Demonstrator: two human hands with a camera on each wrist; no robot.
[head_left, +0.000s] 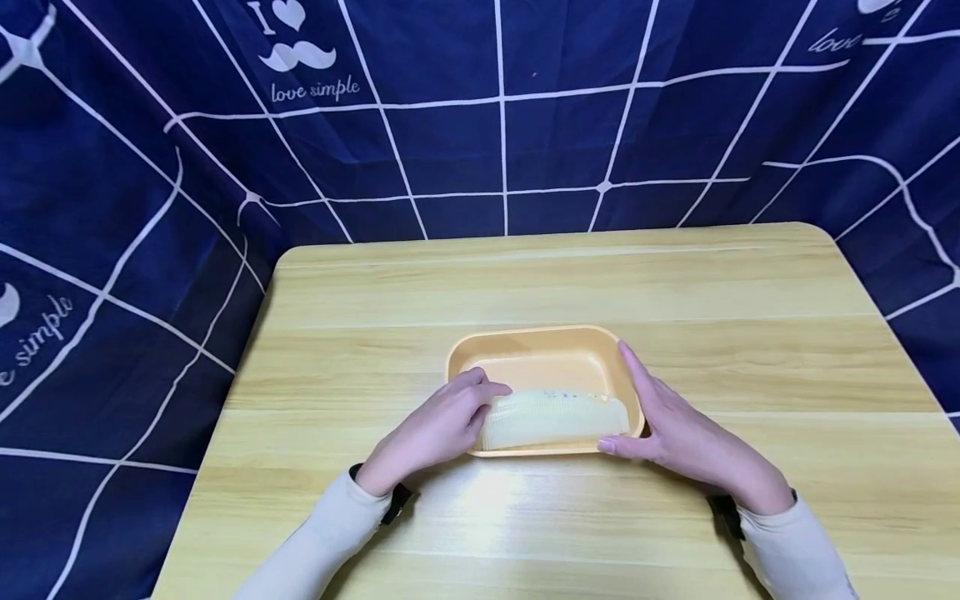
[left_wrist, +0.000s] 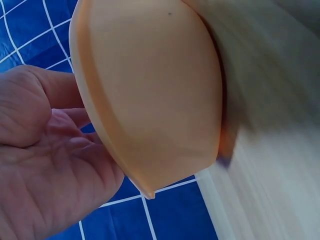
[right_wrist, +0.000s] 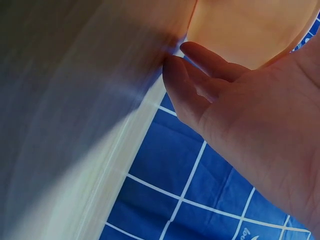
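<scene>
An orange tray [head_left: 538,333] with raised walls stands on the table. Along its front side lies a pale ribbed stack [head_left: 555,417], perhaps nested disposable cups, with small coloured marks on top. My left hand [head_left: 442,417] reaches over the tray's left end, its curled fingers holding the stack's left end. In the left wrist view the tray wall hides those fingertips. My right hand [head_left: 678,429] holds the tray's right end, thumb at the front rim and fingers along the right side. The right wrist view shows the fingers [right_wrist: 210,60] close to the outer wall.
The tray stands on a light wood-grain table [head_left: 360,333] with rounded back corners. Dark blue cloth [head_left: 442,150] with white lines and lettering hangs behind and on both sides.
</scene>
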